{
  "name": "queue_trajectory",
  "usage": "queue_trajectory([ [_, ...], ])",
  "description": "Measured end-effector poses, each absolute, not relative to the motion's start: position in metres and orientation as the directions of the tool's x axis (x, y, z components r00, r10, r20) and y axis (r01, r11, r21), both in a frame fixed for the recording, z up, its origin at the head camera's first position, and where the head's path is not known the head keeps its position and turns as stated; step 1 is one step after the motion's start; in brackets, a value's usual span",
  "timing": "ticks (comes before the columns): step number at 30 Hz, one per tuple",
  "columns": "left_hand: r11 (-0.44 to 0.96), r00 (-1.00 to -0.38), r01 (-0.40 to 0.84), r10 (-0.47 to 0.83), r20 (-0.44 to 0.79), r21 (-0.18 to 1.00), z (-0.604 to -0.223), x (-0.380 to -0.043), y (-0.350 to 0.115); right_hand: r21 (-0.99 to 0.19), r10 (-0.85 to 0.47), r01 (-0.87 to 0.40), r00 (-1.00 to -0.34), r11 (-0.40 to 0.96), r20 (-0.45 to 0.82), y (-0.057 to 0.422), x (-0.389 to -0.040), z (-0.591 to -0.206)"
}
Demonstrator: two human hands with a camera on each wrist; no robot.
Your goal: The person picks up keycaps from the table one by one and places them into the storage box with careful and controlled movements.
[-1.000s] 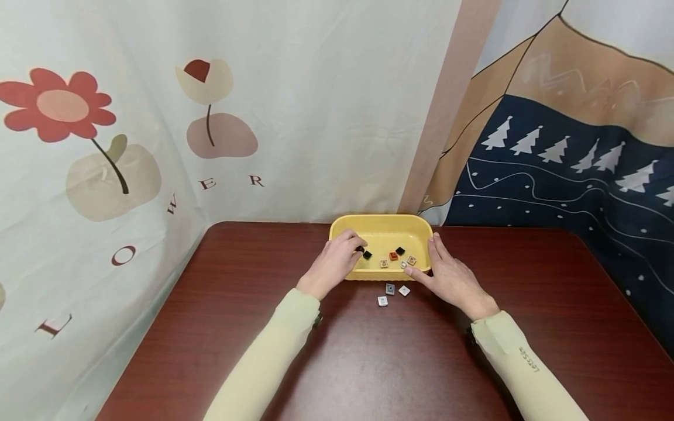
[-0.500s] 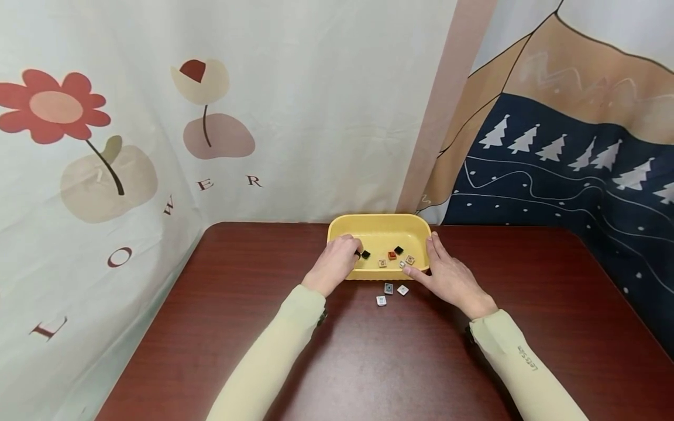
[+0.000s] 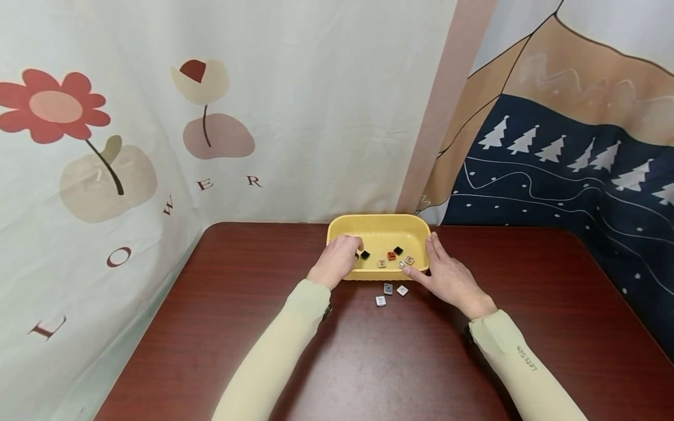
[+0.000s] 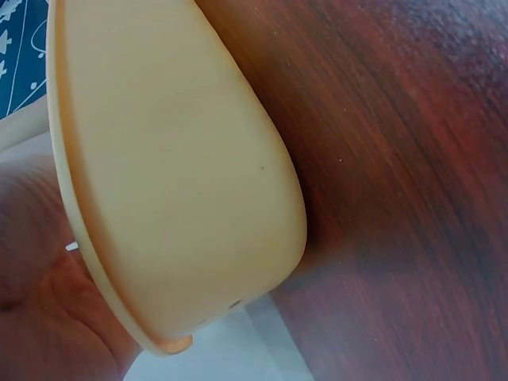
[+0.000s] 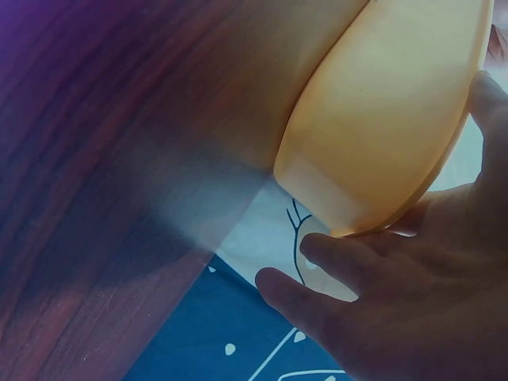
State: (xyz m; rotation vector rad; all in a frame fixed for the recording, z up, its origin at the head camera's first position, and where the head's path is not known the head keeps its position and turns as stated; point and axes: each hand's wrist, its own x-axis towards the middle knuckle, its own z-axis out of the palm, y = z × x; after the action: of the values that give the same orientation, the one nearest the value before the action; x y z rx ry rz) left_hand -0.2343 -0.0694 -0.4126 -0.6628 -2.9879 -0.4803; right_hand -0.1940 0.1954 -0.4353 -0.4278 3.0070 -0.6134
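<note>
A yellow plastic basin point(image 3: 387, 218) stands at the table's far edge, holding several small square keycap-like pieces. My left hand point(image 3: 335, 257) reaches over its left wall, fingers curled down inside at a small black piece point(image 3: 357, 256) that is mostly hidden. Just right of those fingers lies another black piece point(image 3: 365, 255). Farther right are an orange piece point(image 3: 391, 256), a black one point(image 3: 398, 250) and pale ones point(image 3: 381, 264). My right hand point(image 3: 454, 279) rests against the basin's right end, fingers extended along the side and thumb at the near rim. Each wrist view shows mainly the basin's outer wall.
On the brown table point(image 3: 363, 362), in front of the basin, lie a grey piece point(image 3: 388, 289) and two white pieces point(image 3: 381, 300). Printed curtains point(image 3: 316, 105) hang directly behind the table's back edge and down its left side.
My left hand has dipped slightly lower into the basin, and its fingertips cover more of the black piece. The right hand keeps its place. The head view has shifted a little.
</note>
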Motion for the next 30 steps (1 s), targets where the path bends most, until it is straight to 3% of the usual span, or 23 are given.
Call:
queue_trajectory([
  [18,0.884,-0.925,0.379,0.366,0.100,0.272,-0.417,-0.238,-0.069,-0.391,-0.277,-0.257,-0.961,0.884,0.007,0.195,-0.194,-0.435],
  [23,0.881,-0.908,0.405,0.356,0.219,0.245,-0.418,-0.232,-0.069,-0.392,-0.276,-0.257,-0.961,0.884,0.008,0.195,-0.194,-0.435],
  [30,0.824,-0.814,0.526,0.415,0.406,0.210,-0.419,-0.217,-0.078,-0.390,-0.272,-0.258,-0.962,0.884,0.018,0.195,-0.194,-0.435],
])
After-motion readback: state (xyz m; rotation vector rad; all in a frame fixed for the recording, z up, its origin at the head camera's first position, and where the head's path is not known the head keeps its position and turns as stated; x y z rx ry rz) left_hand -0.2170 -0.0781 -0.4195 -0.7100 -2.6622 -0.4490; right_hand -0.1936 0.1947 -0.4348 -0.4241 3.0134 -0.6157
